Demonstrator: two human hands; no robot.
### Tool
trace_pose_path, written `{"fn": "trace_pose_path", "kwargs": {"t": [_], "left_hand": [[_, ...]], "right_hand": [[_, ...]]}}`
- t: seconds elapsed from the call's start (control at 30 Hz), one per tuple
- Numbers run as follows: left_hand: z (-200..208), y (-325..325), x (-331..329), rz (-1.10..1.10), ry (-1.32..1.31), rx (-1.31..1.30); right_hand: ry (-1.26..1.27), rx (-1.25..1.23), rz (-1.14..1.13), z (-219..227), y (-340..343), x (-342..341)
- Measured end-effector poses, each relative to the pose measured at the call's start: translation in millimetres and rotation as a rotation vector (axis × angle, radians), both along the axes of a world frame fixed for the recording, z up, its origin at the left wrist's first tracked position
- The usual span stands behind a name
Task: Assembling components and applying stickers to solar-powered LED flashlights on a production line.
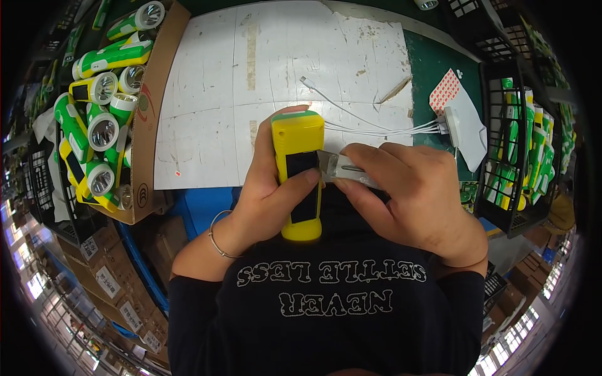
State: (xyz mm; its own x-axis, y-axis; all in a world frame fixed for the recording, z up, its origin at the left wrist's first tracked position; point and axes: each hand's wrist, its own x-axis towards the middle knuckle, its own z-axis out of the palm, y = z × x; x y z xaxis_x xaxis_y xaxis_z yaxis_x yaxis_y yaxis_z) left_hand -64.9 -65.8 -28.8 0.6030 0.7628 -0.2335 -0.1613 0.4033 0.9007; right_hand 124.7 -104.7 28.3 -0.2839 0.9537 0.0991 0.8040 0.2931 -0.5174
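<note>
My left hand (269, 188) is wrapped round a yellow flashlight (301, 138) with a green end, held upright above the table's near edge. A dark rectangular panel (303, 210) is set in its face, and my left thumb presses on that panel. In my right hand (407, 182) is a utility knife (351, 169) with a greyish handle. Its blade meets the panel's right edge, close to the left thumb. Both hands are closed on what they hold. The knife's rear end is hidden in my right palm.
At the left stands a cardboard box (164, 94) of green, white and yellow flashlights. A black crate (501, 144) at the right holds more. White cables (376, 130) run across the white board (207, 75) to a white charger (453, 127). Beside it lies a red-patterned sheet (445, 93).
</note>
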Motion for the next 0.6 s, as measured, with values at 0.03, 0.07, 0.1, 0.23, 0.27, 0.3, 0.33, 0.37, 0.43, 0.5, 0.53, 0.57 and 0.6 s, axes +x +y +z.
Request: {"fn": "trace_pose_path", "kwargs": {"t": [0.03,0.07,0.1,0.23,0.27,0.3,0.33,0.37,0.43,0.5,0.53,0.57,0.6], "left_hand": [[0,0,0,-0.001,-0.001,0.000],[0,-1,0,0.003,0.006,-0.002],[0,-1,0,0.006,0.013,-0.004],[1,-2,0,0.002,0.011,-0.003],[1,-1,-1,-0.002,0.016,0.006],[1,-1,-1,-0.005,0.022,0.015],[0,-1,0,-0.005,0.022,0.014],[0,-1,0,0.002,0.023,0.035],[-2,-1,1,0.008,0.023,0.055],[-3,-1,-1,0.013,0.024,0.030],[-5,-2,-1,0.012,0.023,0.031],[-8,-2,-2,0.032,0.039,0.023],[-10,-2,-2,0.053,0.054,0.015]], "right_hand": [[-0.001,0.000,-0.001,0,0,0],[0.003,-0.002,-0.001,0,0,0],[0.008,-0.004,0.000,0,-1,0],[0.002,-0.001,0.009,-1,0,0],[0.011,-0.007,0.009,-1,0,0],[0.019,-0.013,0.009,-1,0,0],[0.020,-0.013,0.009,-1,1,-1],[0.028,-0.044,0.008,0,2,-1],[0.037,-0.076,0.007,-1,3,-1],[0.065,-0.014,-0.008,-7,5,-3],[0.064,-0.013,-0.009,-8,4,-5],[0.047,0.019,-0.015,-10,4,-7],[0.029,0.052,-0.021,-11,3,-8]]}}
